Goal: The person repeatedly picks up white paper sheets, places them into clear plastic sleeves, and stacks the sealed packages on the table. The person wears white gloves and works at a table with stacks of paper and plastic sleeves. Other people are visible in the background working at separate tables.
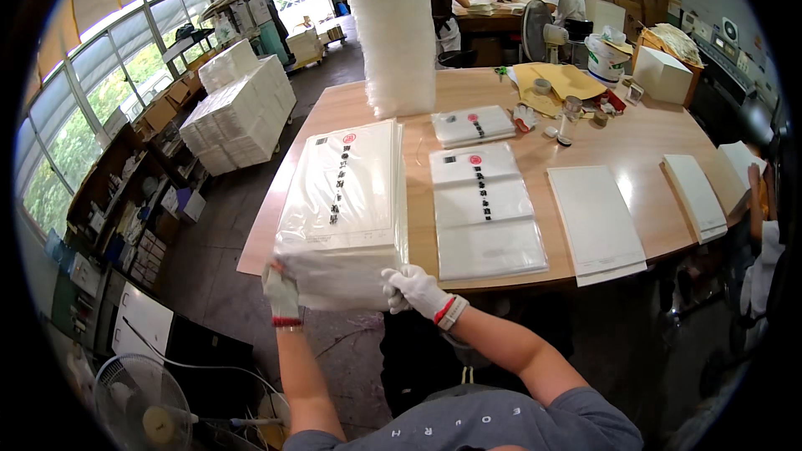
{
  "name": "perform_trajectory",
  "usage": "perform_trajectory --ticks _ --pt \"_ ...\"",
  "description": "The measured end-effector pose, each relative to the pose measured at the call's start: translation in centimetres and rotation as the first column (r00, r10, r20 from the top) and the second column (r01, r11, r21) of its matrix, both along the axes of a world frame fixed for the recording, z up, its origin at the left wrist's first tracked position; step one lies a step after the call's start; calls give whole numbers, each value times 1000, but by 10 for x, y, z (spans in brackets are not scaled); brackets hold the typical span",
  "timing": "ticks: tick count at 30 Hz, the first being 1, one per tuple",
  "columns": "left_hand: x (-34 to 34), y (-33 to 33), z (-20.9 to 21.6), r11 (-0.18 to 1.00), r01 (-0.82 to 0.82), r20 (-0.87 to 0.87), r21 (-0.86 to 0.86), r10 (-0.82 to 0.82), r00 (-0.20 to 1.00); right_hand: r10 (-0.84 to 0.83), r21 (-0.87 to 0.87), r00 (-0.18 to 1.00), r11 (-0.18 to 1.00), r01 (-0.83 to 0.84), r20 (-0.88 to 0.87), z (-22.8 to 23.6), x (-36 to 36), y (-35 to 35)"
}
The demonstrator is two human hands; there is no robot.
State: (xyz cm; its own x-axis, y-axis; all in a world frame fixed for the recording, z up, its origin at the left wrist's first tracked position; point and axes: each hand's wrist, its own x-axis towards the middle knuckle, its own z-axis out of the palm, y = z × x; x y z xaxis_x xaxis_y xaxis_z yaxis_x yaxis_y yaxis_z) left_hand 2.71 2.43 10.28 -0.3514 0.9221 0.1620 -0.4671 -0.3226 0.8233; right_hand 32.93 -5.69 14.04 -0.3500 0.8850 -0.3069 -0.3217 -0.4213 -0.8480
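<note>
My left hand [281, 294] and my right hand [416, 291] wear white gloves with red cuffs. Between them, just off the table's front edge, they stretch one end of a plastic sleeve [338, 282], which is blurred. The right fingers are curled closed round its right side. The left hand grips the other corner, its fingertips partly hidden. Beyond lies a stack of paper in clear printed sleeves [338, 184]. To its right rests a pile of folded clear printed bags [484, 209], and a smaller bag pile [474, 125] lies behind that.
A tall stack of white translucent sheets [388, 33] rises at the table's back. White paper stacks [597, 221] lie to the right, near another person's hand [756, 184]. Yellow paper [560, 88], tape rolls and a white bucket [608, 58] stand behind. A fan [146, 409] is lower left.
</note>
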Motion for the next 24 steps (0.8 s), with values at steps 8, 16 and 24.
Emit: perform_trajectory --ticks 8,16,24 --pt "87 -84 -133 877 -148 -664 -457 -225 713 -42 -4 997 999 42 60 -75 69 -49" --pt "333 -52 -86 877 477 -941 -64 -213 263 -344 -243 913 887 393 218 -132 156 -123" --pt "398 48 -105 856 431 -958 -286 -240 -159 -411 -261 893 856 446 182 -129 184 -123"
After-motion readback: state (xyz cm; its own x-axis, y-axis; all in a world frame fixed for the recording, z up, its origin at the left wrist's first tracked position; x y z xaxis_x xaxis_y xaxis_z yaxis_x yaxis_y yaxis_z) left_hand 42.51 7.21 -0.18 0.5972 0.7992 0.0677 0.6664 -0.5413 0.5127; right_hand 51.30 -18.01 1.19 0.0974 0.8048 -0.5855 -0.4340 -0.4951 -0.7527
